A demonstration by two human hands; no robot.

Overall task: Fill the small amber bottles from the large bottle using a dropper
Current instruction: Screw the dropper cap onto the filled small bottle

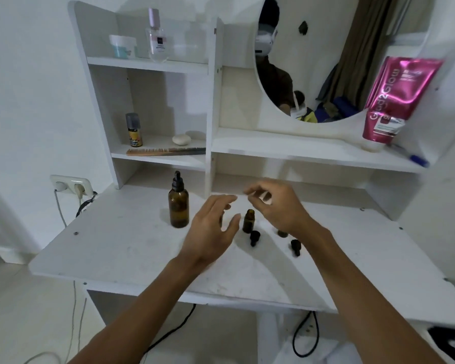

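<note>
On white surface (pixel 116 245): small uncapped amber glass bottle (pixel 248 221) between the hands, tall amber dropper bottle (pixel 179 208) further left.
Grip of left hand (pixel 213 227) apart, empty; right hand (pixel 276 206) blurred, cannot tell. Advisable: steady small bottle before dispensing.

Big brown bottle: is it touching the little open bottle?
Apart. Head view shows the left hand and white desk between the large amber dropper bottle and the small open amber bottle.

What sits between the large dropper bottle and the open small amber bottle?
In the head view, only the open left hand lies between large bottle and small bottle.
</note>
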